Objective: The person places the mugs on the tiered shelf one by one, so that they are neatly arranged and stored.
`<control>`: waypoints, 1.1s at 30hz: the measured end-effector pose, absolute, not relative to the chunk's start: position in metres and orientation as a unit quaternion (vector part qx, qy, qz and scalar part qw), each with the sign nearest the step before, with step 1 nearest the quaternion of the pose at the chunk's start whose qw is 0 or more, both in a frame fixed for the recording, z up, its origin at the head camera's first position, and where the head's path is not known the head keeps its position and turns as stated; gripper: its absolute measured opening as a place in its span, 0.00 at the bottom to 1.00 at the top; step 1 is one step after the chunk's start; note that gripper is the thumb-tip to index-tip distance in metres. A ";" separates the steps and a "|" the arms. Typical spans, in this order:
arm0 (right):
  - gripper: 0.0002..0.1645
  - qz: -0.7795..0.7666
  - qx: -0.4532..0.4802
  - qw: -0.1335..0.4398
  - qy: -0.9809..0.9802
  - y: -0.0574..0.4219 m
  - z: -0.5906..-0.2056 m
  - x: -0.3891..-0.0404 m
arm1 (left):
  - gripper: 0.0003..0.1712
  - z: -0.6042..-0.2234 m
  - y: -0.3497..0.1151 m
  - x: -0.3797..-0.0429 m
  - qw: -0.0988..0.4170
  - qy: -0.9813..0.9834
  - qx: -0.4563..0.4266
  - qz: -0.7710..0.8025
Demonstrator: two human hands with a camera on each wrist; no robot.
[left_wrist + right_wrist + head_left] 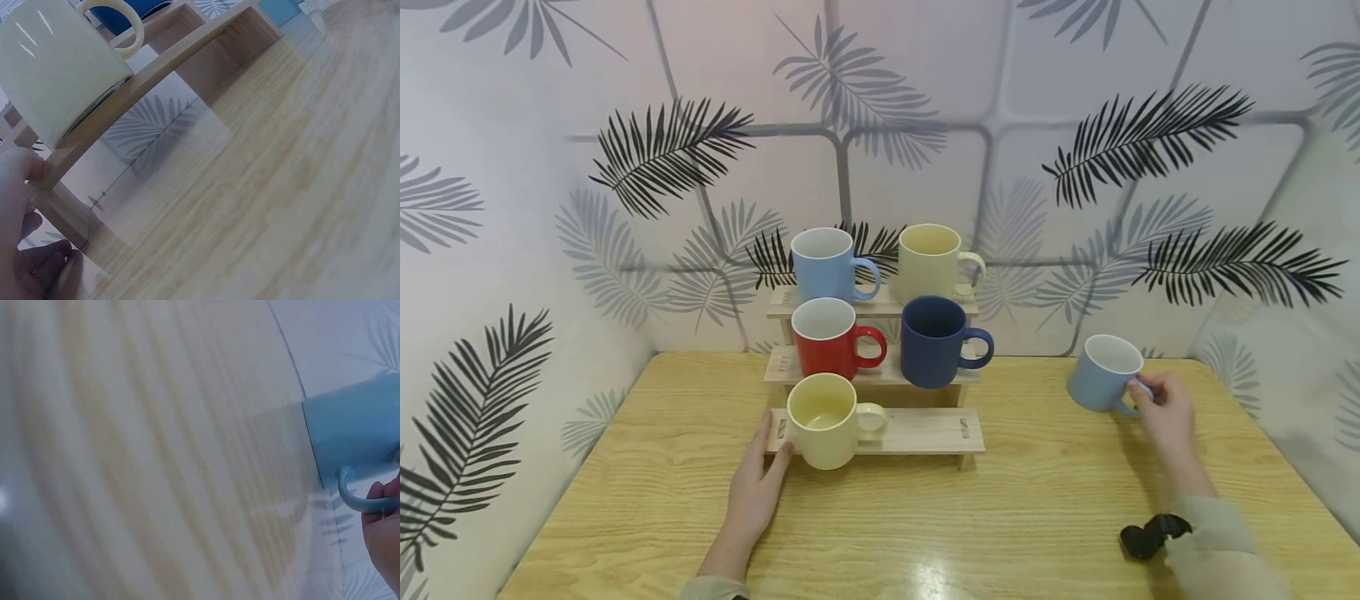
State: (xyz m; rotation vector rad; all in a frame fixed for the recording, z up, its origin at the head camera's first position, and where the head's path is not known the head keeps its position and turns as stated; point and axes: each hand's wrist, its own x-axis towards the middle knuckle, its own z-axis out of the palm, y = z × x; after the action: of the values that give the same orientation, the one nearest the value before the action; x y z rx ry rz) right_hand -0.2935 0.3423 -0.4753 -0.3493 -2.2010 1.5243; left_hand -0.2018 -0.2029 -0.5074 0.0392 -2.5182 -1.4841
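At the right of the table, my right hand [1170, 414] pinches the handle of a light blue mug [1088, 383] with a white inside. The mug leans a little; its base and handle also show in the right wrist view. My left hand [756, 486] holds the left end of a three-tier wooden display rack [917, 429], thumb at the front edge of the lowest step and fingers around the side by the leg. Beside that thumb, a cream mug [823, 437] sits on the lowest step, handle to the right.
The middle step bears a red mug [825, 350] and a navy mug [931, 350]. On the top step stand another light blue mug [822, 271] and another cream mug [927, 262]. A leaf-patterned wall covering [1037, 67] rises behind the wooden table [1000, 517].
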 end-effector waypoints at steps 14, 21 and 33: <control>0.09 0.716 -0.177 0.252 -0.626 0.305 -0.478 -0.283 | 0.40 -0.509 -0.204 -0.204 0.111 -0.855 0.009 -0.507; 0.09 0.730 -0.163 0.251 -0.614 0.292 -0.471 -0.274 | 0.40 -0.510 -0.204 -0.204 0.111 -0.853 0.006 -0.510; 0.06 0.686 -0.095 0.208 -0.691 0.277 -0.459 -0.250 | 0.39 -0.508 -0.204 -0.203 0.107 -0.853 0.012 -0.512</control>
State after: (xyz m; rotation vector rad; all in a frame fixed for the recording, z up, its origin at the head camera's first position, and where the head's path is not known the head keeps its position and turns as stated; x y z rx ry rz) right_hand -0.2505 0.2766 -0.4594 -0.2648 -1.9235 1.9087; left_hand -0.2028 -0.2037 -0.5082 0.0362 -2.5107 -1.5064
